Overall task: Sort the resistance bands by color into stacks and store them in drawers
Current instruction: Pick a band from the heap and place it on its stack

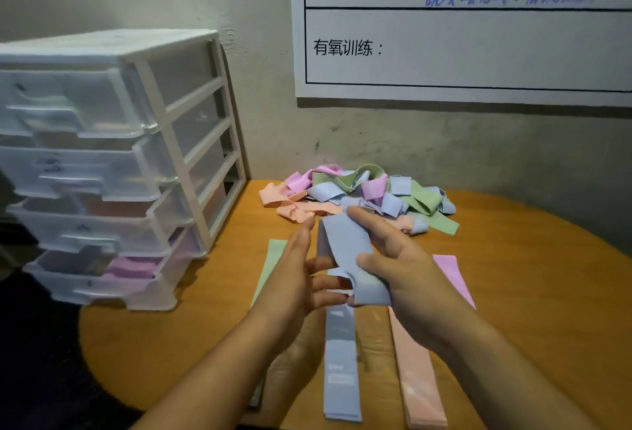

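Observation:
My right hand (407,258) grips a blue band (352,252) above the table, thumb and fingers curled round it. My left hand (301,275) is beside it with fingers spread, its fingertips touching the band's lower loop. Under my hands lie flat stacks in a row: green (270,265), blue (342,371), peach (417,375) and pink (455,275). A jumbled pile of mixed bands (362,193) sits at the back of the table against the wall.
A white plastic drawer unit (113,163) with several translucent drawers stands at the left on the round wooden table (533,293); pink bands show in its lowest drawer. A whiteboard (465,53) hangs on the wall behind.

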